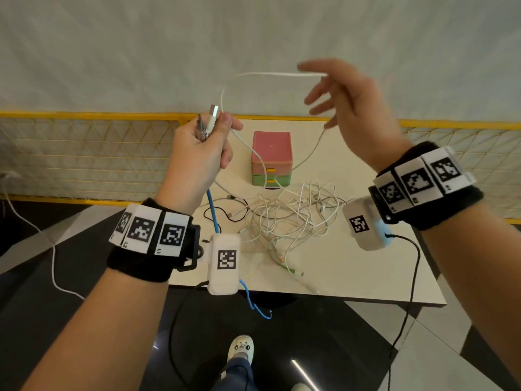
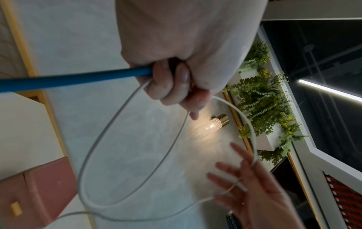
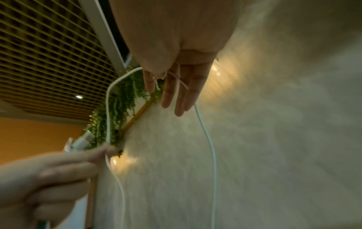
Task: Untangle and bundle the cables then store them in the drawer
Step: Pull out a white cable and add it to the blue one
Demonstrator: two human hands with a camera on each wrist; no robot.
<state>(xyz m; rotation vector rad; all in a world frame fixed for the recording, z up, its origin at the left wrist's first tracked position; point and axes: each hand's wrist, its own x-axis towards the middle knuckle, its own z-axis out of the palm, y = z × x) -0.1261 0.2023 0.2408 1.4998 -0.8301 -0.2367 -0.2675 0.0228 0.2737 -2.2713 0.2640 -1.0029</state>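
Nearest of all are the two banded wrists, each wrapped in black cloth with checkered marker tiles, raised above the bench [image 1: 366, 280]. The left hand [image 1: 197, 153] is fisted round a blue cable [image 1: 212, 206] and the plug end of a white cable [image 1: 255, 75], its silver connector poking up past the thumb beside a second metal plug tip. From that fist the white cable climbs, arcs over towards one o'clock and drapes across the fingers of the right hand [image 1: 348, 114], which is spread wide with fingers straight; the right wrist view shows the strand lying over the palm rather than pinched. It then drops away to the bench. The blue cable hangs straight down from the left fist and off the near edge at six o'clock. On the bench, below and between the hands, sits a knotted heap of thin white cables [image 1: 290, 215], with a black lead [image 1: 225, 210] at its nine o'clock side and a green-tipped one [image 1: 290, 270] trailing at six. Behind the heap, at twelve o'clock, stands a small drawer box [image 1: 271, 158], pink on top and green below, both drawers closed; white strands cross its front. A yellow mesh rail [image 1: 84, 153] runs behind the bench.
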